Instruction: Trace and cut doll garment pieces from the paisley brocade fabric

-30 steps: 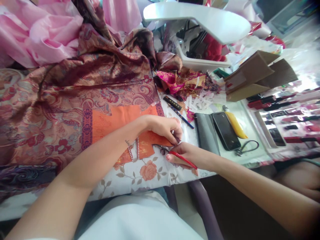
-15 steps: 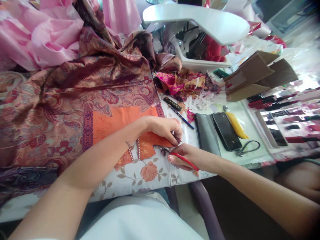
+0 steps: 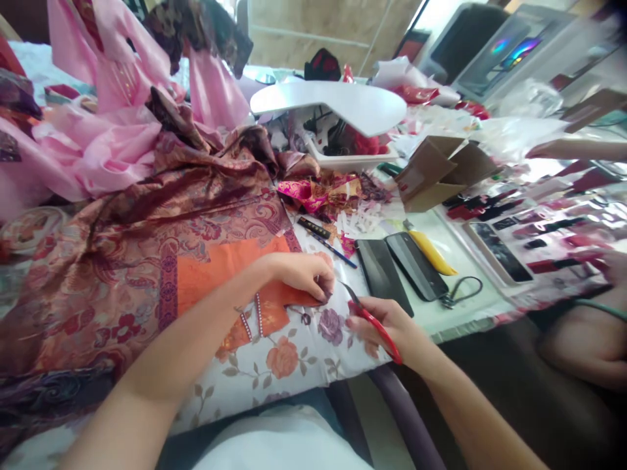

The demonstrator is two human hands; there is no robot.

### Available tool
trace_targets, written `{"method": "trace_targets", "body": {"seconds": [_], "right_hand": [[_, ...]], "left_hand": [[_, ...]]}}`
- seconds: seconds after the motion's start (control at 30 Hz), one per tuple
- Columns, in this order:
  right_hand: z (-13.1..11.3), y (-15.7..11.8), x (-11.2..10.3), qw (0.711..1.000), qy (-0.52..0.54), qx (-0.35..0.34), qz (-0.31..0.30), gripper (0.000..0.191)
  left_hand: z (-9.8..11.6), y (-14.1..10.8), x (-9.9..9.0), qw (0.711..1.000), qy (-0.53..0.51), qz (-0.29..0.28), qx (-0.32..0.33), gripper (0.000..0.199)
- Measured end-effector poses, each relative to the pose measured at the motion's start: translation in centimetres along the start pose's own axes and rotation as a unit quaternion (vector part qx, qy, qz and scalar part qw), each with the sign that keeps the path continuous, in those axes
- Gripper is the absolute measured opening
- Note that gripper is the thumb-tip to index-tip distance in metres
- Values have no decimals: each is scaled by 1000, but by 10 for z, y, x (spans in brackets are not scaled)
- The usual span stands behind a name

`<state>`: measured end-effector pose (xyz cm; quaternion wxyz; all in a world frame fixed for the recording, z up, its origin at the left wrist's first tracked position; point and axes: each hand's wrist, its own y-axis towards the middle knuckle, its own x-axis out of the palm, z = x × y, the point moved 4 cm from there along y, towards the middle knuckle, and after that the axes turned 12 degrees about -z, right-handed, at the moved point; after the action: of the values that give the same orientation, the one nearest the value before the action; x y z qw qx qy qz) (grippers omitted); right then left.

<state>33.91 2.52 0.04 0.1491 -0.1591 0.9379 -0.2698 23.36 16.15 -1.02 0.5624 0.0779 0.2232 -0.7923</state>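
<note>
My left hand [image 3: 311,275] is closed in a pinch at the right end of an orange fabric piece [image 3: 274,313], which lies on a floral tablecloth [image 3: 220,385]. Two rows of white bead-like dots [image 3: 259,314] run along the fabric's lower edges. To the right, my right hand [image 3: 382,326] grips red-handled scissors [image 3: 375,323], their dark blades pointing up and left, apart from the fabric. Under the orange piece spreads a large patterned brocade cloth [image 3: 108,281].
Beyond my hands lie a blue pencil [image 3: 337,252], a black case [image 3: 379,271], a phone [image 3: 416,267] and a yellow pouch [image 3: 434,253]. A cardboard box [image 3: 441,176] and a white lamp-like panel [image 3: 333,108] stand behind. Another person's arm [image 3: 582,346] is at the right edge.
My right hand has drawn the scissors away from the orange fabric, to the right and down. My left hand keeps its pinch there. The camera view has tilted upward.
</note>
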Motion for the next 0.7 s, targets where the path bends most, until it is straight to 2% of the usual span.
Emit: {"method": "trace_targets", "body": {"seconds": [0.13, 0.23, 0.3, 0.37, 0.43, 0.5, 0.57, 0.63, 0.7], "right_hand": [[8, 6, 11, 983, 81, -30, 162, 46], [9, 6, 22, 960, 142, -70, 230, 40], [9, 4, 29, 950, 158, -82, 257, 37], [8, 0, 32, 945, 159, -82, 275, 36], [6, -1, 36, 945, 158, -84, 272, 35], [3, 3, 40, 955, 158, -91, 234, 34], [-1, 10, 47, 971, 150, -90, 165, 35], [-4, 18, 55, 983, 136, -76, 101, 35], [-7, 24, 61, 988, 120, -62, 73, 33]], "left_hand": [[11, -2, -4, 999, 38, 2, -32, 8], [22, -6, -7, 997, 55, 3, -53, 19], [30, -15, -9, 994, 72, 48, -67, 30], [37, -32, -10, 981, 84, 153, -89, 31], [37, -60, -2, 946, 61, 292, -130, 19], [29, -92, 18, 895, -23, 410, -174, 11], [16, -120, 48, 846, -170, 468, -193, 10], [8, -138, 79, 792, -305, 490, -199, 19], [8, -147, 100, 737, -398, 512, -189, 27]]}}
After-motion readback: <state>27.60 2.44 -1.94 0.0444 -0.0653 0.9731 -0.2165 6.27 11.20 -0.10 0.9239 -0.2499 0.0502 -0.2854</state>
